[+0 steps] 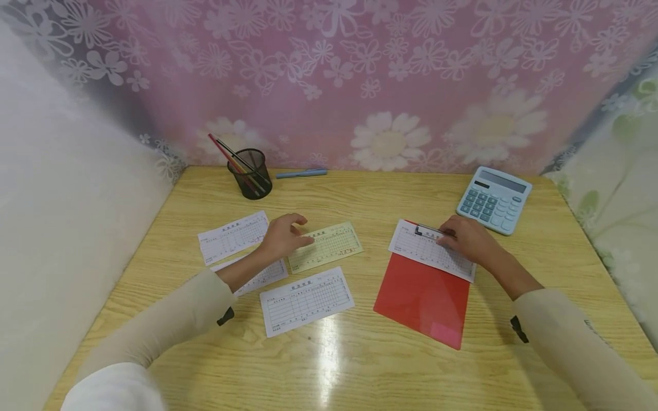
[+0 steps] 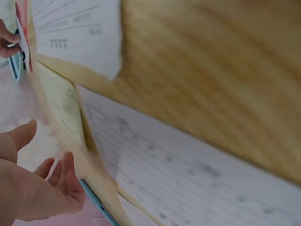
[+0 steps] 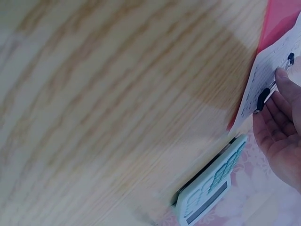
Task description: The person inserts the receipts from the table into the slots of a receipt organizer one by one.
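Observation:
A red clipboard (image 1: 421,299) lies on the right of the table, with a white printed form (image 1: 413,244) across its top end. At that end my right hand (image 1: 475,242) pinches the metal clip (image 3: 264,99), thumb on one side and fingers on the other. My left hand (image 1: 281,237) is beside the left end of a yellow form (image 1: 331,248), thumb and fingers apart, holding nothing. Around it lie three white forms: one in front (image 1: 308,302), one at the far left (image 1: 226,240), and one partly hidden by the left forearm (image 1: 267,277).
A blue calculator (image 1: 493,200) rests beyond the right hand. Near the back edge stands a black mesh pen cup (image 1: 252,177) holding several pencils, with a blue pen (image 1: 301,173) lying beside it. A floral curtain (image 1: 319,85) hangs behind the wooden table (image 1: 360,365).

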